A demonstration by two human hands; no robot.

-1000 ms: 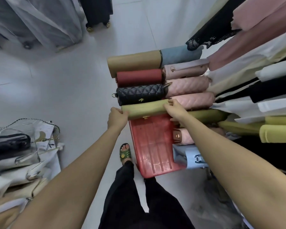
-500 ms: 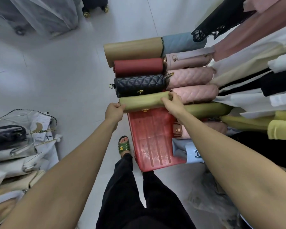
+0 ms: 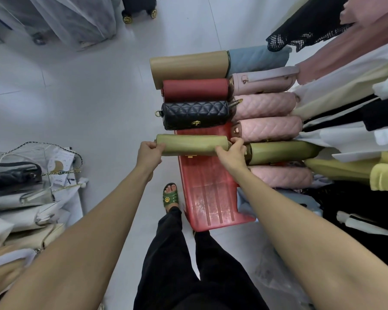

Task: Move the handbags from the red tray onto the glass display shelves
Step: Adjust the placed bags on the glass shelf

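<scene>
An olive-green handbag (image 3: 190, 144) is held over the red tray (image 3: 208, 193). My left hand (image 3: 148, 153) grips its left end and my right hand (image 3: 232, 153) grips its right end. A gap of bare tray separates it from the black quilted handbag (image 3: 195, 114). Beyond that stand a red handbag (image 3: 195, 89) and a tan handbag (image 3: 188, 64). To the right stand a blue bag (image 3: 255, 58), pink quilted handbags (image 3: 267, 128) and a second olive handbag (image 3: 280, 152). The glass display shelves (image 3: 20, 173) at the left hold black and white bags.
Clothes (image 3: 356, 108) hang along the right side over the tray's right row. My foot in a green sandal (image 3: 171, 196) stands just left of the tray. A wheeled black case (image 3: 139, 5) and plastic-covered items stand at the top left. The floor is pale tile.
Both hands have drawn the olive-green handbag toward me, away from the black quilted bag, which exposes a strip of red tray between them.
</scene>
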